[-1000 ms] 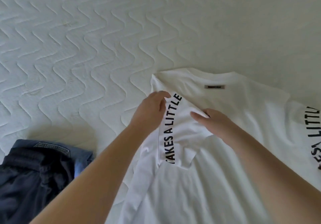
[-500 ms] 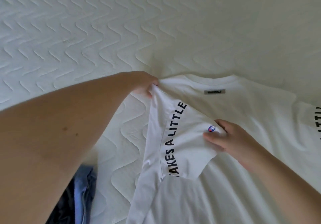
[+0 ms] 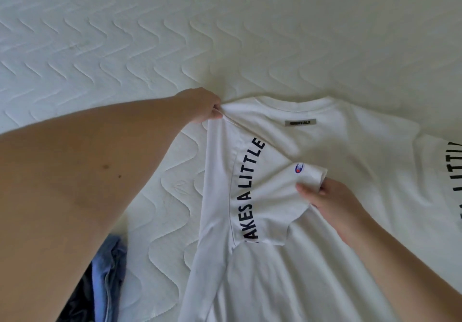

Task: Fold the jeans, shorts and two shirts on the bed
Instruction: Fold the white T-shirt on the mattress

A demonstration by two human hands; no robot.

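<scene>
Head view, item: white shirt (image 3: 337,221) on bed (image 3: 225,34). I log left hand (image 3: 200,105) pinching shoulder, right hand (image 3: 327,196) pinching sleeve (image 3: 275,191), squaring the fold.

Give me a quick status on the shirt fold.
Left hand pinches white shirt shoulder; right hand grips folded-in sleeve. Nothing blocking.

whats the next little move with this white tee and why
Probably lay the sleeve flat: the right hand lowers the sleeve hem it pinches onto the white t-shirt and smooths it. The sleeve is already folded inward over the body, the left hand pinches the shoulder corner at the fold's top, and the cuff end looks bunched and slightly raised.
</scene>
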